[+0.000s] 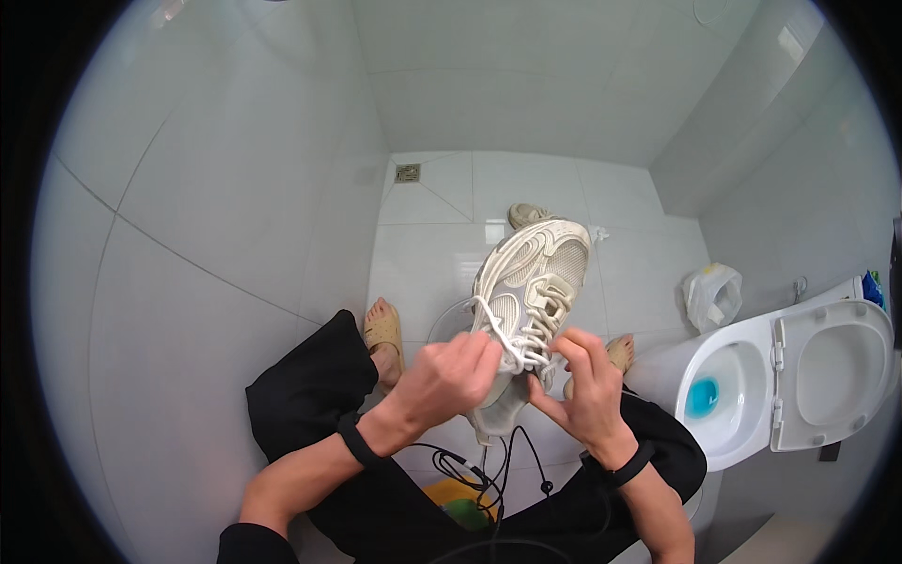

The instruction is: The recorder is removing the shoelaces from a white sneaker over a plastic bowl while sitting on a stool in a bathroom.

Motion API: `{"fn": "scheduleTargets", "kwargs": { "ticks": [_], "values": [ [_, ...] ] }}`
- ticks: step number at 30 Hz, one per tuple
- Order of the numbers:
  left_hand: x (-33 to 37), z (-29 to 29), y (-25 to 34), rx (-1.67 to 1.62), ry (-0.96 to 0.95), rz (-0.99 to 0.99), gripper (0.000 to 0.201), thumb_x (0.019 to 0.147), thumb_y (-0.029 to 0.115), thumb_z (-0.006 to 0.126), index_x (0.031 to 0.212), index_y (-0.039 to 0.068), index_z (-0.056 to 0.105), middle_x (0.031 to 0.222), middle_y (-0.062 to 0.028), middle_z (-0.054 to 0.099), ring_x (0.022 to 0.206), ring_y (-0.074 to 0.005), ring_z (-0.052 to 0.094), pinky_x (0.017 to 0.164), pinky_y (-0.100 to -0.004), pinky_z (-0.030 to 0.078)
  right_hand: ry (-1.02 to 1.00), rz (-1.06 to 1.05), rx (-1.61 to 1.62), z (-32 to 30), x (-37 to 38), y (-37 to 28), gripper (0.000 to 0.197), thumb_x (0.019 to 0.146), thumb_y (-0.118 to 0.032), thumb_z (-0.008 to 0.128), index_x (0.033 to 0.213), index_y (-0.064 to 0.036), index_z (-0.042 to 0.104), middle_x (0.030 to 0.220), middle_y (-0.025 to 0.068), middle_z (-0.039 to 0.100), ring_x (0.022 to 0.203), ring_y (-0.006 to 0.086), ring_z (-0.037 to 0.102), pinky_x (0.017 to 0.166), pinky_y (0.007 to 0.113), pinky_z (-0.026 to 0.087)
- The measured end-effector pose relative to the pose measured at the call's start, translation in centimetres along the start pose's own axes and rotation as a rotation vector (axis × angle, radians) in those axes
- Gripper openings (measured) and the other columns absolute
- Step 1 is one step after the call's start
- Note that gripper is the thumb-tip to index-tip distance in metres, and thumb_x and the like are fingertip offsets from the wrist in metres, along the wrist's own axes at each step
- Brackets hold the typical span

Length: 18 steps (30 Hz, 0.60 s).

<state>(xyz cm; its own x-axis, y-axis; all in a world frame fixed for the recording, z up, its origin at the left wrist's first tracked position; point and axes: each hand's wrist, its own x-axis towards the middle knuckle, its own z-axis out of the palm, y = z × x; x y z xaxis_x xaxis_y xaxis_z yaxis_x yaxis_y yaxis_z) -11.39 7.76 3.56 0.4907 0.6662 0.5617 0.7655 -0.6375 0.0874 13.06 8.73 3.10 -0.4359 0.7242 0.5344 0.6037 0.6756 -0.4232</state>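
A pale beige and white sneaker (531, 273) is in front of me, toe pointing away and its opening toward me. White shoelaces (536, 329) run through its eyelets, and one loop hangs over its left side. My left hand (456, 371) is closed at the upper laces, pinching the shoelace. My right hand (587, 390) has its fingers curled on the laces' right side, with the thumb by the shoe's opening. What lies between its fingertips is partly hidden. Behind the toe, a second sneaker (528, 215) is partly covered on the floor.
A white toilet (691, 376) with its lid up and blue water stands at right, beside a white bag-lined bin (711, 296). Black cables (484, 479) hang between my knees above something yellow and green (465, 508). A floor drain (408, 173) lies far left. Tiled walls close in the space.
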Motion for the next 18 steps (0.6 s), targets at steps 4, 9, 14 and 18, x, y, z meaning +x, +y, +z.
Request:
{"fn": "scheduleTargets", "kwargs": {
  "ticks": [4, 9, 14, 18],
  "values": [
    [-0.5, 0.7, -0.8, -0.081, -0.005, -0.133, 0.024, 0.082, 0.007, 0.077, 0.086, 0.005, 0.054, 0.079, -0.0069, 0.051, 0.068, -0.022, 0.063, 0.056, -0.0358, 0.053, -0.027, -0.182, -0.067, -0.5, -0.3, 0.0, 0.03, 0.085, -0.014, 0.09, 0.093, -0.0067, 0.062, 0.088, 0.0029, 0.062, 0.075, 0.0248, 0.064, 0.063, 0.037, 0.054],
    [0.6, 0.4, -1.8, 0.104, -0.002, -0.059, 0.019, 0.082, 0.003, 0.071, 0.084, 0.007, 0.053, 0.079, -0.0029, 0.049, 0.07, -0.0147, 0.064, 0.054, -0.0309, 0.054, -0.42, -0.237, 0.02, -1.7, 0.3, 1.1, 0.029, 0.093, -0.022, 0.086, 0.082, -0.0083, 0.063, 0.075, 0.0047, 0.058, 0.066, 0.0239, 0.062, 0.058, 0.037, 0.051],
    [0.9, 1.1, -2.4, 0.108, -0.092, 0.015, 0.017, 0.081, 0.005, 0.071, 0.082, 0.009, 0.054, 0.077, -0.0016, 0.051, 0.07, -0.0141, 0.063, 0.054, -0.0294, 0.054, -0.165, 0.072, 0.1, -0.7, 1.4, 1.3, 0.022, 0.093, -0.021, 0.086, 0.096, -0.0081, 0.069, 0.082, 0.0051, 0.065, 0.069, 0.0246, 0.07, 0.059, 0.037, 0.052],
    [0.6, 0.9, -1.5, 0.044, -0.156, 0.058, 0.015, 0.081, 0.006, 0.07, 0.085, 0.007, 0.056, 0.08, -0.0034, 0.051, 0.071, -0.0173, 0.064, 0.055, -0.032, 0.054, -0.145, -0.008, 0.05, 1.2, 1.8, 0.0, 0.021, 0.093, -0.015, 0.082, 0.105, -0.0076, 0.066, 0.086, 0.0061, 0.065, 0.07, 0.0246, 0.071, 0.059, 0.037, 0.054]
  ]
}}
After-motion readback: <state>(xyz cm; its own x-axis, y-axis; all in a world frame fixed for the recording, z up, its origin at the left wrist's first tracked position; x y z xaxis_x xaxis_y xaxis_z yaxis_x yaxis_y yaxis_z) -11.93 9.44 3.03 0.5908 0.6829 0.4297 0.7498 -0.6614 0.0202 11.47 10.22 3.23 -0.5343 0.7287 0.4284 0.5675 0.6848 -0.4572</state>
